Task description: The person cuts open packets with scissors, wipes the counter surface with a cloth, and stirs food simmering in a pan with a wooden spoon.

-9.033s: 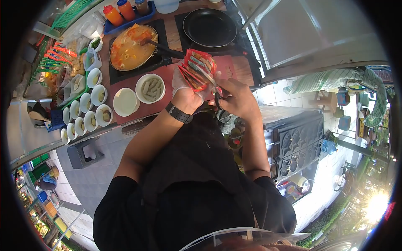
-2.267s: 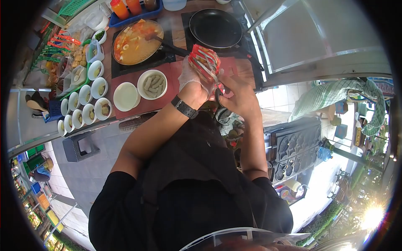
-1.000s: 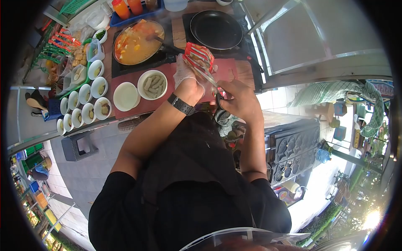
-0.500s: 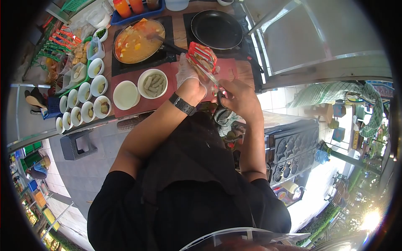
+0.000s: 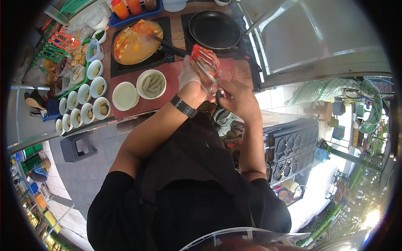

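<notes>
My left hand point(image 5: 190, 78), in a clear plastic glove with a black watch at the wrist, is closed on a red plastic packet point(image 5: 206, 57). My right hand point(image 5: 239, 99) is bare and wraps round the dark handles of a pair of scissors point(image 5: 208, 74); the metal blades lie across the packet. What is inside the packet I cannot make out. Just left of my hands, a white bowl point(image 5: 139, 89) holds pale greenish-grey cylindrical pieces. Beside it stands a second white bowl point(image 5: 125, 96) with a pale inside.
A pan of orange stew point(image 5: 137, 42) has a dark-handled utensil point(image 5: 171, 47) in it. To its right sits a black frying pan point(image 5: 215, 29). Several small white cups with food point(image 5: 101, 108) line the counter's left. Sauce bottles point(image 5: 120, 9) stand in a blue tray at the back.
The packet has tilted slightly and shifted a little to the right in my left hand. My right hand and the scissors stay almost where they were.
</notes>
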`<state>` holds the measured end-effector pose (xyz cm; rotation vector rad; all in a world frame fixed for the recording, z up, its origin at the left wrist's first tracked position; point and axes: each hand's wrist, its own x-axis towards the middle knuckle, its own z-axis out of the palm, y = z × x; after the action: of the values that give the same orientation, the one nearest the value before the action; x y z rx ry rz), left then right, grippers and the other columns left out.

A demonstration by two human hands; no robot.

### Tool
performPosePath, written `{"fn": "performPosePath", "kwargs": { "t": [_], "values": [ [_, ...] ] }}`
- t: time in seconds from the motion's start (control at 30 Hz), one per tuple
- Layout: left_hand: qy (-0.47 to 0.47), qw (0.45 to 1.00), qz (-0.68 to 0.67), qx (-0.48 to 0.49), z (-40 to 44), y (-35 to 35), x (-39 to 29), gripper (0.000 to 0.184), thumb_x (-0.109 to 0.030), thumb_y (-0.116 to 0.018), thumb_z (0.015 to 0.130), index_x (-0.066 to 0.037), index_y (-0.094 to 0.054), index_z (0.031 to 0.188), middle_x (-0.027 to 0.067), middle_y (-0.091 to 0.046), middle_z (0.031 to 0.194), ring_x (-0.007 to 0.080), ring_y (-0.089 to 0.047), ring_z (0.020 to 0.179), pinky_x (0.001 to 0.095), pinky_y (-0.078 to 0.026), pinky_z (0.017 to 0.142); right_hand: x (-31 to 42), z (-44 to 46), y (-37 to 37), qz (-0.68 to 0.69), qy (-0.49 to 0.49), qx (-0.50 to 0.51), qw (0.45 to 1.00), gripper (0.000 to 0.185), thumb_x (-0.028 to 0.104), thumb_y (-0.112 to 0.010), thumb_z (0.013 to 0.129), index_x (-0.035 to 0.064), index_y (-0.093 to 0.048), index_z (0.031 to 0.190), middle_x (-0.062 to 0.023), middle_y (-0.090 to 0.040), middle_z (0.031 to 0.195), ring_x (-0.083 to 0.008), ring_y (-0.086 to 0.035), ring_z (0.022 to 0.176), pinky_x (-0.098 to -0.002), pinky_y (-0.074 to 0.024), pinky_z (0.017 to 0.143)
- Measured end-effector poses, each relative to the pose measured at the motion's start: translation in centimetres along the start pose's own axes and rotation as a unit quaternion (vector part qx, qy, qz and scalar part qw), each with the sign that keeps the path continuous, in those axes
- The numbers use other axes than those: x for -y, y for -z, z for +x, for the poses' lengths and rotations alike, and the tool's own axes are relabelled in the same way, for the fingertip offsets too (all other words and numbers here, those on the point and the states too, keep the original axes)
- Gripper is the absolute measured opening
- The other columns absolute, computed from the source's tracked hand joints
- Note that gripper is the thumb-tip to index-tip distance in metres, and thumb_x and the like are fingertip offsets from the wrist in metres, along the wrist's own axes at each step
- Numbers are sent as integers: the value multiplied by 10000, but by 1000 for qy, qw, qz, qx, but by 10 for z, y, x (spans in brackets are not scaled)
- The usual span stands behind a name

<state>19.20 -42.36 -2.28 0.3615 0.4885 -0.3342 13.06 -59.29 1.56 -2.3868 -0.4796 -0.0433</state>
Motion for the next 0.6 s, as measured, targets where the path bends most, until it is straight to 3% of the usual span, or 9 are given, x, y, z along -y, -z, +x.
{"fn": "performPosePath", "kwargs": {
  "t": [0.03,0.17,0.27,0.47,0.57,0.6],
  "values": [
    [-4,1000,-4,4,0,0,0,619,-563,-304,1125,-55,-543,1384,176,-662,1257,371,-667,1074,594,-588,921,-2,-2,-2,-7,-18,6,1000,510,158,-791,760,68,-684,1251,-165,-653,821,-351,-665,792,-458,-526,728],
    [8,1000,1,20,0,2,-1,616,-567,-312,1123,-60,-562,1368,162,-666,1255,353,-664,1110,591,-579,935,-7,-2,-3,25,2,-14,1000,500,158,-796,766,46,-680,1239,-182,-677,862,-356,-682,805,-456,-533,717],
    [13,999,-33,1,2,3,-1,599,-567,-334,1120,-73,-579,1354,143,-672,1258,338,-666,1125,592,-573,957,-6,-3,3,110,-62,3,992,469,142,-796,784,29,-679,1224,-189,-692,885,-352,-690,785,-443,-538,692],
    [25,997,-43,58,-3,3,-10,537,-536,-373,1117,-106,-590,1355,113,-676,1271,322,-669,1135,606,-554,1013,4,-5,15,85,-17,-35,996,455,161,-809,791,29,-691,1210,-160,-686,838,-330,-677,733,-421,-533,657],
    [13,999,-40,24,-7,-3,-14,521,-518,-382,1119,-109,-588,1365,109,-669,1314,324,-660,1181,620,-535,1052,18,-7,21,51,8,4,999,464,158,-821,765,45,-703,1199,-138,-683,831,-324,-679,761,-423,-534,673],
    [14,997,-61,52,-6,0,-14,553,-539,-319,1128,-109,-584,1353,124,-683,1241,331,-679,1083,607,-567,961,21,-8,20,50,21,4,998,474,159,-825,746,55,-707,1192,-127,-674,825,-320,-676,775,-427,-534,689]
  ]
}}
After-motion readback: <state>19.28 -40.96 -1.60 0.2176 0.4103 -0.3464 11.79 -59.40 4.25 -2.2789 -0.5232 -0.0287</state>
